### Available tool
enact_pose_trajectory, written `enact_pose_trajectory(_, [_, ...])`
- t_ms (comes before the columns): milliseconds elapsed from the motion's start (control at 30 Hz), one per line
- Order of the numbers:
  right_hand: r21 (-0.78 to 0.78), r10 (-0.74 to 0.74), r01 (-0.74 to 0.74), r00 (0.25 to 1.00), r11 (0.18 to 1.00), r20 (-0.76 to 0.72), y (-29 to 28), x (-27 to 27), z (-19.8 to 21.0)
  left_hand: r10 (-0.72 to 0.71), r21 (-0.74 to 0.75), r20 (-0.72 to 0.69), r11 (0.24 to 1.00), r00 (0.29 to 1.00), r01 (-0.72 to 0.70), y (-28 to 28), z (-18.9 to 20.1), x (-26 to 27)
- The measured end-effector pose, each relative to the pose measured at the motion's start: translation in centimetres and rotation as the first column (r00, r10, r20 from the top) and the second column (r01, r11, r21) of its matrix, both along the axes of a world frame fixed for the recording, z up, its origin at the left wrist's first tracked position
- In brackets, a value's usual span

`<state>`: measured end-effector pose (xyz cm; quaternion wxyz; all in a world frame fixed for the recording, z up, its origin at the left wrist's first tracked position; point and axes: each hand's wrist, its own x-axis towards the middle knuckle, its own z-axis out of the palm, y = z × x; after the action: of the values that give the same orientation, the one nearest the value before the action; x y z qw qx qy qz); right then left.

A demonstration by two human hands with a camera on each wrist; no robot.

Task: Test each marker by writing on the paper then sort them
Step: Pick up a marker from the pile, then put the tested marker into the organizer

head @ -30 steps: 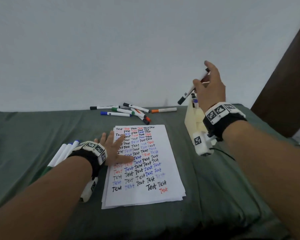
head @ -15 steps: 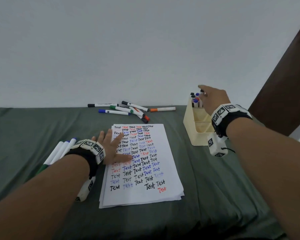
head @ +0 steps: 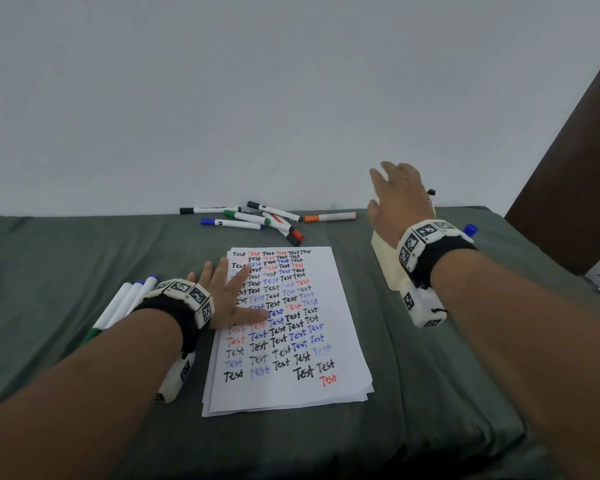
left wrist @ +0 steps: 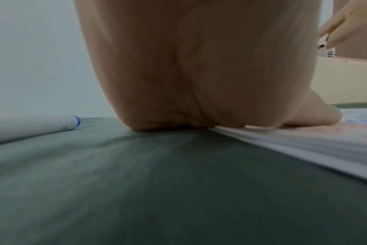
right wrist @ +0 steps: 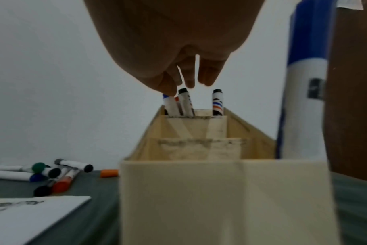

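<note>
My left hand (head: 227, 292) lies flat with spread fingers on the left edge of the paper (head: 291, 386), which is covered with rows of "Test" in black, blue and red. The left wrist view shows its palm (left wrist: 199, 74) pressing the paper stack (left wrist: 304, 145). My right hand (head: 397, 199) hovers over the far end of the cream marker holder (head: 385, 261), fingers extended and holding nothing. Seen from the right wrist, its fingertips (right wrist: 186, 82) hang just above the markers (right wrist: 184, 102) standing in the holder's far compartment (right wrist: 197, 122). Several loose markers (head: 257, 220) lie behind the paper.
An orange-capped marker (head: 329, 217) lies between the loose pile and the holder. Three white markers (head: 125, 303) lie side by side left of my left wrist. A thick blue marker (right wrist: 304, 82) stands at the holder's near right. The green cloth (head: 430, 393) covers the table.
My right hand lowered the black marker into the holder's far compartment, let go of it and now rises with fingers spread. The left hand has stayed on the paper.
</note>
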<state>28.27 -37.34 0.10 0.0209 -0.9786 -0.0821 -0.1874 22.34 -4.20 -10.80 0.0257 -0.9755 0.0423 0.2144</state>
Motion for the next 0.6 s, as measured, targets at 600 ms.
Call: enact_pose_trajectory(600, [-0.07, 0.134, -0.234, 0.752, 0.97, -0.646, 6.3, -1.0, -9.4, 0.013, 0.027, -0.07, 1.0, 0.997, -0.011, 0.0, 2.1, 2.9])
